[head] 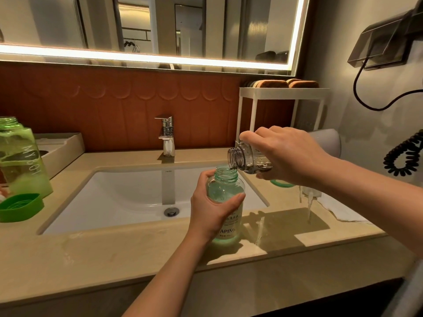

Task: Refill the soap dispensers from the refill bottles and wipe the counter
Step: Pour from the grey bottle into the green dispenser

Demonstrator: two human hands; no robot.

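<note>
The left hand [210, 216] is wrapped round the open soap dispenser [225, 188], which stands on the surface [114, 255] by the sink's [128, 193] front right corner. The right hand [290, 156] grips the clear refill bottle [249, 160], tilted just above the dispenser's neck. Keep the 2 mouths aligned and tip slowly to avoid spills.

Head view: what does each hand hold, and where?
Left hand: green-tinted clear plastic dispenser bottle, round its upper body. Right hand: tilted clear plastic refill bottle, round its body.
</note>
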